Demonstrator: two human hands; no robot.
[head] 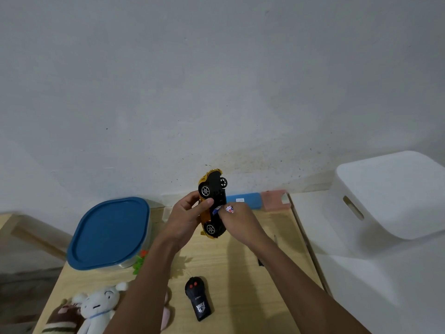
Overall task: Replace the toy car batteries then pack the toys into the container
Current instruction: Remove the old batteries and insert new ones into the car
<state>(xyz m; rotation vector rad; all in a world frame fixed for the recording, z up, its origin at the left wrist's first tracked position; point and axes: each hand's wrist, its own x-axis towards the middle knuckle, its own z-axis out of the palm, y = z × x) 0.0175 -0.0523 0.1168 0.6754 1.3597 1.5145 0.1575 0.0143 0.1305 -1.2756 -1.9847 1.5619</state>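
I hold the yellow toy car [218, 191] up off the worktop [240, 273], standing on end with its black underside and wheels turned toward me. My left hand [190, 213] has its grip clamped on the car's body, the thumb laid across the yellow side. My right hand [238, 218] touches the car's underside from the right, its grip pinched on a small white battery [229, 209] right at the middle of the chassis, where something blue and white shows just beside it. Below the car, nearer to me, the black remote control [198, 300] with two red buttons lies flat on the worktop. Left of the car stands the container [109, 233] with its blue lid on. Below and left of the car, near the worktop's edge, lies a white plush toy [98, 307] beside a brown one [63, 317]. Just behind the car, against the wall, sit a blue block [248, 200] and a pink block [274, 200]. Well to the car's right is a white stool [390, 196].
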